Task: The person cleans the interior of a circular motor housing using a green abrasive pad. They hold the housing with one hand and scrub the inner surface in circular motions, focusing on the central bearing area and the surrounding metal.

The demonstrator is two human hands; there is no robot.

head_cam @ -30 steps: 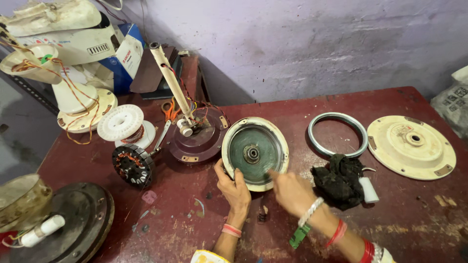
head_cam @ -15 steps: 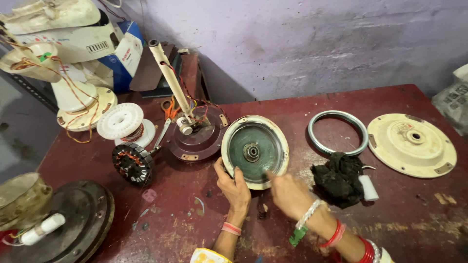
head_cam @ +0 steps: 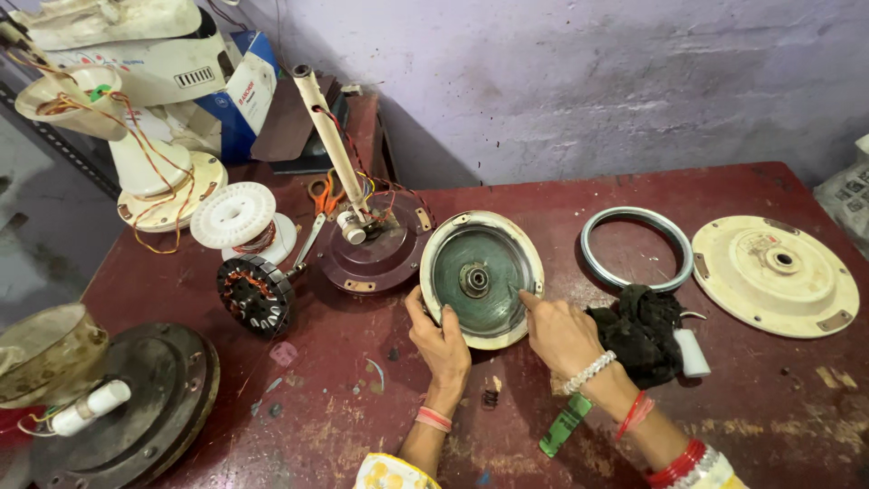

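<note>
Fan cover (head_cam: 480, 276) held by both hands.

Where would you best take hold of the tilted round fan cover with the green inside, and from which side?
Grip the cream rim of the fan cover from its two lower sides, probably. It leans with its dished face open, and both hands, left and right, already meet that rim there.

Both hands are bare. The left hand (head_cam: 445, 342) has thin red and pink bangles at the wrist and a yellow patterned sleeve below. The right hand (head_cam: 563, 333) wears a white beaded bracelet, red threads and red bangles.
</note>
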